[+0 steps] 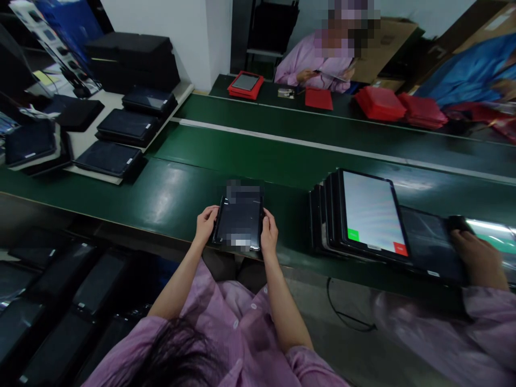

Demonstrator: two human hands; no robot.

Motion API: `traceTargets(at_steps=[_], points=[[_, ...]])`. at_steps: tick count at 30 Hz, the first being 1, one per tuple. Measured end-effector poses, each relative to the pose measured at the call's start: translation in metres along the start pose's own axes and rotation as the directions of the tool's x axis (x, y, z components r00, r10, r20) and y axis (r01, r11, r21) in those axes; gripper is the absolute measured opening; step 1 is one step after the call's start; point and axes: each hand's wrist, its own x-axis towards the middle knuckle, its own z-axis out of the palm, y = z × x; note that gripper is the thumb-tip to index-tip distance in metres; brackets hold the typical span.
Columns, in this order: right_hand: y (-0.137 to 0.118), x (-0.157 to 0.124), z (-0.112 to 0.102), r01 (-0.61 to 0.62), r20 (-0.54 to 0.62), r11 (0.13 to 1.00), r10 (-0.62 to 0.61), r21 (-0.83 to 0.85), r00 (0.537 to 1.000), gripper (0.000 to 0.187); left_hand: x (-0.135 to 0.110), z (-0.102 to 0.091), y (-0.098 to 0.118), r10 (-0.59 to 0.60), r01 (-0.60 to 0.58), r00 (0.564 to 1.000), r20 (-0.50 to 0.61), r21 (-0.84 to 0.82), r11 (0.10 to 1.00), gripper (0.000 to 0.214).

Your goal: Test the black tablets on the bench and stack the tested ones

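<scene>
A dark tablet (241, 219) with a glossy black screen and a small white label near its lower edge is held between my two hands, over the front edge of the green workbench. My left hand (207, 224) grips its left side, thumb along the rim. On the opposite side, my right hand (269, 232) has its fingers curled round the right rim. The undersides of my fingers are hidden by the tablet. Nearest on the right stands a leaning row of tablets (328, 215), its front one showing a lit white screen (373, 215) with a green and a red corner patch.
Stacked tablets (127, 126) lie on a pale board at the left, before black foam blocks (131, 62). More tablets (60, 269) sit low at left. A co-worker's hand (479, 255) is at the right. Across the green bench (226, 131), another person sits behind red pouches (379, 102).
</scene>
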Motion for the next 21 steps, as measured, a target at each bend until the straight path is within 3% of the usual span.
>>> traceTargets(at_steps=[4,9,12,14,21], points=[[0.001,0.001,0.001,0.009,-0.004,1.000,-0.009,0.000,1.000,0.059,0.020,0.006,0.004,-0.058,0.058,0.998,0.010,-0.029,0.998,0.038],[0.002,0.002,0.001,0.045,-0.006,0.998,-0.045,-0.039,0.999,0.056,0.063,0.022,0.009,-0.212,0.229,0.970,0.119,-0.162,0.960,0.048],[0.002,0.002,0.001,0.058,-0.007,0.997,-0.058,-0.055,0.998,0.056,0.078,0.029,0.014,-0.215,0.220,0.974,0.075,-0.065,0.973,0.045],[0.001,0.002,0.001,0.051,-0.006,0.998,-0.052,-0.047,0.999,0.056,0.081,0.030,0.016,-0.196,0.197,0.980,0.043,-0.006,0.980,0.041],[0.001,0.000,0.000,0.028,-0.005,1.000,-0.028,-0.013,1.000,0.056,0.067,0.021,0.010,-0.115,0.115,0.993,0.005,-0.040,0.993,0.033]])
